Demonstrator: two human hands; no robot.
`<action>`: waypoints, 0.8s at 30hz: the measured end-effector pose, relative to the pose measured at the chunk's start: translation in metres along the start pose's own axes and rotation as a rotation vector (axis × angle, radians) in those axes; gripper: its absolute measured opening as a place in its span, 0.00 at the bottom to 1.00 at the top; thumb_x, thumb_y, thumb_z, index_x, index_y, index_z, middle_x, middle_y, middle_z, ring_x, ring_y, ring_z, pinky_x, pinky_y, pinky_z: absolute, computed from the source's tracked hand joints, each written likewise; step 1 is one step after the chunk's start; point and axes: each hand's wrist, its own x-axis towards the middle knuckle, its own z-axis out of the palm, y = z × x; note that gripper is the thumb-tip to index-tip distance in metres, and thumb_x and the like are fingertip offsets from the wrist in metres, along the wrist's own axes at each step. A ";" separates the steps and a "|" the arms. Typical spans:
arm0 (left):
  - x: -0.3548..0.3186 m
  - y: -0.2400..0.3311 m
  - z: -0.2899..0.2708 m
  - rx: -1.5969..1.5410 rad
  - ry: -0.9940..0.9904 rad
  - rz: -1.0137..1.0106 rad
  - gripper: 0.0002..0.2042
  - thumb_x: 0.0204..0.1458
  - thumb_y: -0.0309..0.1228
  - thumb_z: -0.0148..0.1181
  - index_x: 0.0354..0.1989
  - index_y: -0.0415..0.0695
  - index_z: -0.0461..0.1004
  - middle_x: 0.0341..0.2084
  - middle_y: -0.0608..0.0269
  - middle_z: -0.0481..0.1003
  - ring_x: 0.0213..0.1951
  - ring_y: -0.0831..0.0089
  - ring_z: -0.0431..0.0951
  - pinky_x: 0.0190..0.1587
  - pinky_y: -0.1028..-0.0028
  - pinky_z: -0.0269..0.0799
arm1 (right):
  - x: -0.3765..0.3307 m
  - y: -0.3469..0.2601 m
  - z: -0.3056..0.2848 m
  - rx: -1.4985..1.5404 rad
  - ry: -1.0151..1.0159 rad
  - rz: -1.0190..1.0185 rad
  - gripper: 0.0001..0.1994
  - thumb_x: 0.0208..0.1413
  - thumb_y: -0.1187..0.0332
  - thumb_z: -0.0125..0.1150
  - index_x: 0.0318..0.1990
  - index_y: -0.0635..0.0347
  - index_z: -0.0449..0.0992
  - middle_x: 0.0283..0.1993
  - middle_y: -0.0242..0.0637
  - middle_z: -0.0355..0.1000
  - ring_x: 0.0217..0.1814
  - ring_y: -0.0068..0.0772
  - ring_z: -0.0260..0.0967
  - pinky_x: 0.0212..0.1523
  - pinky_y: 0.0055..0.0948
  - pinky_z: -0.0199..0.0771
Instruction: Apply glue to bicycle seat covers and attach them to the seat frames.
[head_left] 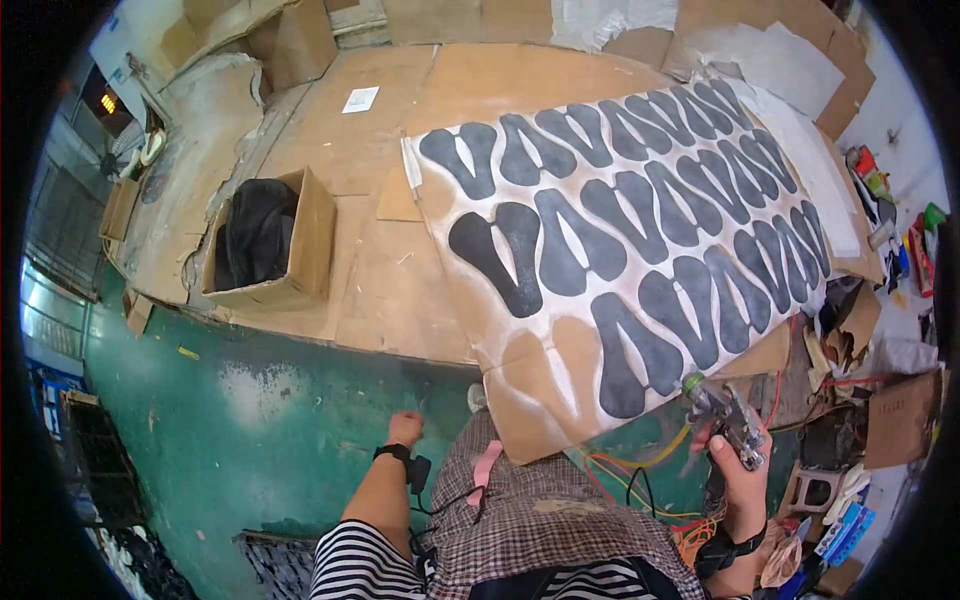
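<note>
My right hand point(738, 465) is wrapped round a metal spray gun point(735, 425) with a green part at its tip. The gun hangs just beyond the near right edge of a cardboard sheet point(530, 440). Rows of dark grey insoles point(625, 355) lie on that sheet, with white spray mist between them. One insole point(490, 265) at the left looks blacker than the others. At the near left corner, bare brown insole outlines point(530, 365) show in the white mist. My left hand point(405, 430) hangs over the green floor, fingers curled in, and nothing shows in it.
An open cardboard box point(315, 240) holding black cloth point(258, 232) stands on the cardboard-covered table point(390, 300). A small white paper point(360, 100) lies farther back. A yellow hose point(660, 455) and orange cords point(700, 540) run near my right arm. Clutter crowds the right wall.
</note>
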 end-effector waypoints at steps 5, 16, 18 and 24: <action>0.019 -0.013 0.017 0.066 0.042 0.144 0.10 0.48 0.33 0.57 0.32 0.39 0.80 0.22 0.52 0.79 0.25 0.63 0.81 0.33 0.66 0.76 | 0.002 -0.001 0.009 0.002 -0.094 -0.008 0.27 0.53 0.64 0.66 0.57 0.70 0.66 0.36 0.39 0.74 0.35 0.29 0.73 0.39 0.28 0.76; 0.036 -0.030 0.023 0.064 0.027 0.112 0.09 0.52 0.32 0.57 0.32 0.39 0.77 0.23 0.54 0.76 0.25 0.63 0.77 0.32 0.64 0.74 | 0.010 0.002 0.013 0.002 0.091 -0.008 0.26 0.52 0.60 0.67 0.54 0.69 0.69 0.35 0.39 0.73 0.35 0.29 0.73 0.37 0.28 0.75; 0.036 -0.036 0.018 0.033 0.028 0.078 0.06 0.55 0.29 0.56 0.32 0.38 0.75 0.24 0.58 0.74 0.23 0.68 0.72 0.30 0.65 0.73 | 0.007 -0.003 0.014 0.000 0.048 0.003 0.26 0.52 0.60 0.67 0.53 0.69 0.69 0.35 0.39 0.73 0.35 0.29 0.73 0.37 0.28 0.75; 0.037 -0.038 0.017 0.094 0.066 0.095 0.12 0.49 0.36 0.56 0.32 0.39 0.79 0.24 0.48 0.79 0.30 0.56 0.81 0.37 0.63 0.75 | 0.016 -0.006 0.032 0.065 -0.012 -0.012 0.28 0.53 0.61 0.67 0.56 0.70 0.67 0.35 0.41 0.74 0.36 0.31 0.73 0.39 0.29 0.76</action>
